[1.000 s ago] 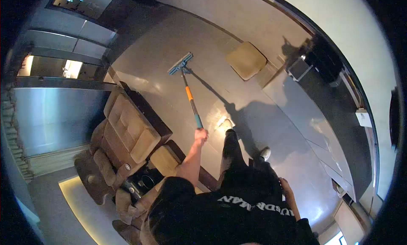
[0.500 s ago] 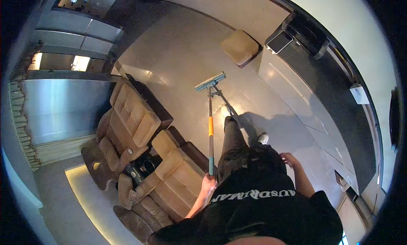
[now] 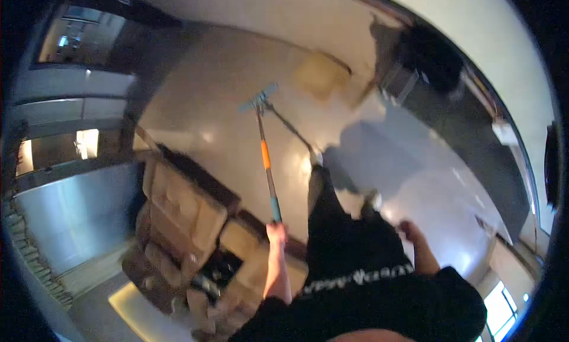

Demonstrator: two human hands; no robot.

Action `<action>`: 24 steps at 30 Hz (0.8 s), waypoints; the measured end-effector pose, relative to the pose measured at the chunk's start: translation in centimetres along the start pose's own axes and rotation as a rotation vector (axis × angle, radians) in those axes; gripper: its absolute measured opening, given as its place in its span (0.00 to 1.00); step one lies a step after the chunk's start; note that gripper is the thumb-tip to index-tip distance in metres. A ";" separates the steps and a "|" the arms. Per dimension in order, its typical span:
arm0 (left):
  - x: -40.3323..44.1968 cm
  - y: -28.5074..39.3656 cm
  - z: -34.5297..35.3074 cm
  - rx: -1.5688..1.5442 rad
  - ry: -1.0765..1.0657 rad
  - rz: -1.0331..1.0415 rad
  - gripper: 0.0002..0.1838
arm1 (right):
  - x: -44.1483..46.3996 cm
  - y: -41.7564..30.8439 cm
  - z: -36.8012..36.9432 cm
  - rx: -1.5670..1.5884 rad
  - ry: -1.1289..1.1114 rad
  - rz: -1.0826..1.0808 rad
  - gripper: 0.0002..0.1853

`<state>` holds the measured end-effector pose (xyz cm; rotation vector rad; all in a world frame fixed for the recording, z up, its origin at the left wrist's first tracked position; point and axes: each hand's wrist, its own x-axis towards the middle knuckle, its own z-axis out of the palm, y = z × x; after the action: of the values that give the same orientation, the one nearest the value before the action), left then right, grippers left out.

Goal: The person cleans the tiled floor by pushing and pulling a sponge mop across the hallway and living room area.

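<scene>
My left hand [image 3: 277, 232] is closed around the teal grip at the upper end of a floor mop [image 3: 265, 155]. Its long pole has an orange section, and the blue flat head [image 3: 259, 97] rests on the shiny floor ahead of my feet. At my right side hangs my right hand [image 3: 409, 229], away from the pole. Motion blurs it, but its fingers look loosely apart and nothing shows in them.
Brown padded recliner seats [image 3: 184, 200] stand on my left. A tan square stool [image 3: 323, 75], blurred, sits ahead near the wall. Along the right runs a low cabinet with a dark top [image 3: 474, 123]. My shoe [image 3: 316, 158] is behind the mop head.
The mop head has shifted left and farther ahead in view, and the pole now tilts left. My view has turned, so seats and stool sit differently. My left hand keeps its hold.
</scene>
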<state>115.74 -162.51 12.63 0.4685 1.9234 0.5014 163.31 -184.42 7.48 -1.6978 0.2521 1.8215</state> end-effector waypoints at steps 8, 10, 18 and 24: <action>19.9 14.4 1.5 0.095 -0.107 0.129 0.06 | 6.4 -12.5 19.4 -0.557 0.105 -0.222 0.11; 23.3 19.4 2.1 -0.045 -0.101 0.102 0.07 | 3.7 -18.3 28.2 -0.378 0.054 -0.341 0.10; 30.3 18.7 7.8 -0.257 -0.409 0.318 0.08 | 1.7 -14.2 24.9 -0.551 -0.067 -0.364 0.09; 22.8 9.1 14.0 -0.063 -0.394 0.298 0.13 | -0.2 -1.9 5.2 -0.386 0.114 -0.051 0.08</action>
<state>120.89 -140.95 -4.84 0.7595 1.4639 0.6091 159.99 -180.20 8.94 -2.0515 -0.1042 1.8232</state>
